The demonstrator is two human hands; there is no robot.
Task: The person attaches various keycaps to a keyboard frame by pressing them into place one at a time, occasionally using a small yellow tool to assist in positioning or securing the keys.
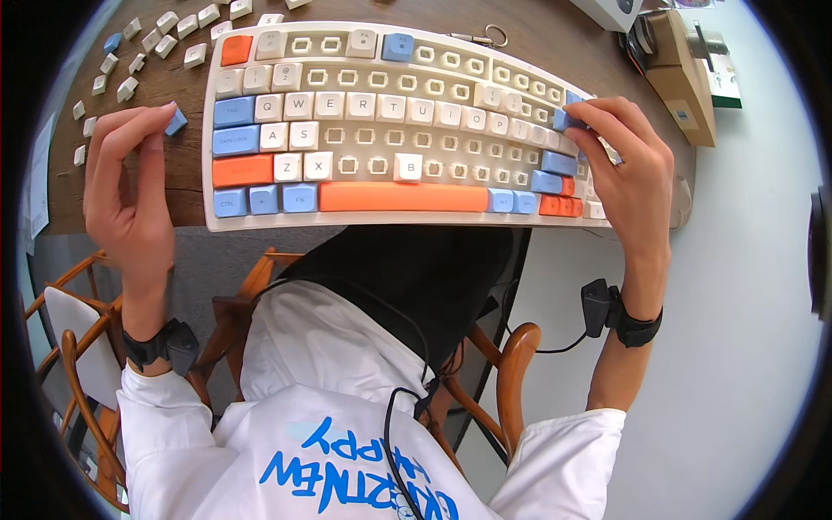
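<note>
A white keyboard (364,78), partly fitted with white, blue and orange keycaps, lies on the table before me. Many of its switches stand bare, mostly in the middle and upper right. Left of the keyboard, my left hand (130,178) pinches a small blue keycap (176,121) between thumb and fingertips, just above the wood. At the keyboard's right end, my right hand (628,152) is closed, thumb and index finger on a blue keycap (562,120) in the right-hand columns. My fingers partly cover that corner. The long orange space bar (403,197) sits in the bottom row.
Loose white keycaps (165,46) lie scattered on the brown table (186,87) at the far left, with a blue keycap (113,42) among them. A metal ring tool (496,35) lies behind the keyboard. A cardboard box (685,82) stands at the far right.
</note>
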